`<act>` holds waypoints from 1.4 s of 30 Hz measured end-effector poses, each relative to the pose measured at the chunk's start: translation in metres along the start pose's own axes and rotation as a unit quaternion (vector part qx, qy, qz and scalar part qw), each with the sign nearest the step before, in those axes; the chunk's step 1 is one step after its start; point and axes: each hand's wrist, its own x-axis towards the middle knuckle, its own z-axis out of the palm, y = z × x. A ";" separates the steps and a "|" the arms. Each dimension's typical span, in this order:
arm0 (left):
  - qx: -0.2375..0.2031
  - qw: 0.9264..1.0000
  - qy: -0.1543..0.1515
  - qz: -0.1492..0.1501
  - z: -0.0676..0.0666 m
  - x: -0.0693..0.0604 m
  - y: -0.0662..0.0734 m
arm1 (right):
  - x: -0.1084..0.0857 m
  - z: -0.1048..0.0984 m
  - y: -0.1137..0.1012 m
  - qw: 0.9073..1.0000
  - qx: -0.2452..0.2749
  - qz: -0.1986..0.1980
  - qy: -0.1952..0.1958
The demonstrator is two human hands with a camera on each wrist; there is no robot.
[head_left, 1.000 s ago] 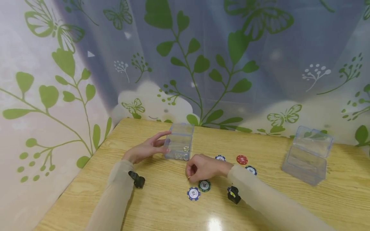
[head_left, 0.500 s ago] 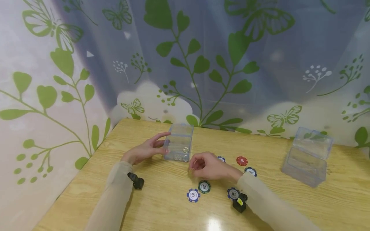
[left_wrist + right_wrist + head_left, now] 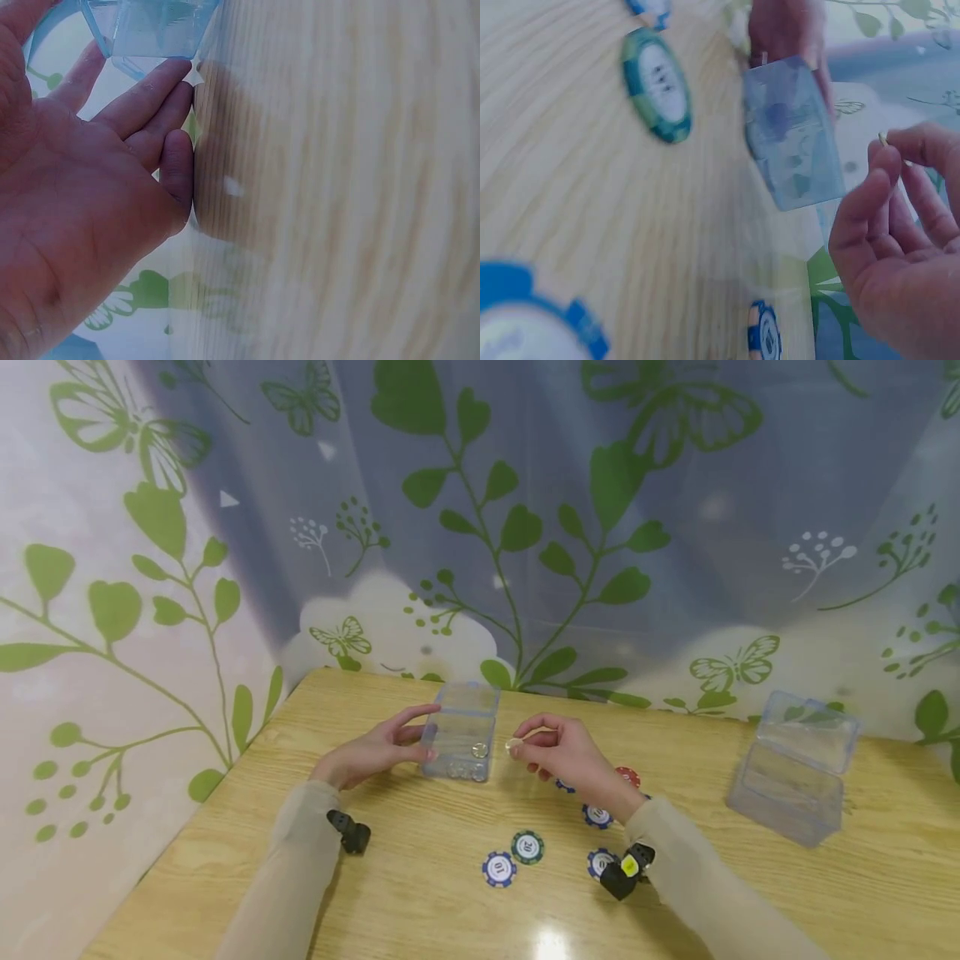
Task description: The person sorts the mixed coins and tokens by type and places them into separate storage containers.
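Note:
An open clear plastic box point(image 3: 459, 739) with several coins point(image 3: 467, 770) inside stands on the wooden table, its lid tilted back. My left hand point(image 3: 375, 752) steadies it from the left, thumb at the near corner and fingers along the side; in the left wrist view the fingers of the hand point(image 3: 112, 157) lie fairly straight by the box point(image 3: 150, 26). Just right of the box, my right hand point(image 3: 566, 756) pinches a small shiny coin point(image 3: 513, 747) between thumb and index finger. The right wrist view shows the coin edge-on point(image 3: 883, 139) above the table.
A second open clear box point(image 3: 787, 789) stands at the right. Poker chips lie between and in front: a green one point(image 3: 528, 847), several blue ones point(image 3: 499, 868) and a red one point(image 3: 628, 775) partly behind the right wrist. A patterned curtain point(image 3: 600, 568) hangs behind the table.
My right hand has risen from the table and moved toward the back, beside the box, with the coin pinched at its fingertips. The left hand has stayed at the box.

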 end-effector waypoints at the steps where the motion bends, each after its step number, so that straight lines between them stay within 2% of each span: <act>1: -0.001 1.000 0.001 -0.001 0.000 0.000 0.000 | 0.002 0.000 -0.001 1.000 0.011 0.002 0.008; 8: 0.006 1.000 -0.003 0.000 -0.001 -0.001 0.001 | 0.012 0.007 -0.005 0.993 0.085 0.050 0.069; 13: 0.006 1.000 -0.002 0.002 -0.001 -0.001 0.002 | 0.020 0.018 -0.010 0.983 0.140 0.063 0.097; 17: 0.006 1.000 0.000 0.002 -0.001 0.000 0.002 | 0.025 0.026 -0.015 0.978 0.164 0.070 0.110; 26: 0.002 1.000 0.003 -0.009 -0.001 0.001 0.000 | 0.032 0.040 -0.016 0.977 0.157 0.079 0.120; 33: 0.003 1.000 0.004 -0.005 0.000 0.001 -0.003 | 0.033 0.050 -0.021 0.971 0.166 0.089 0.145; 42: 0.002 1.000 0.005 -0.004 0.000 0.001 0.001 | 0.035 0.058 -0.024 0.974 0.142 0.091 0.153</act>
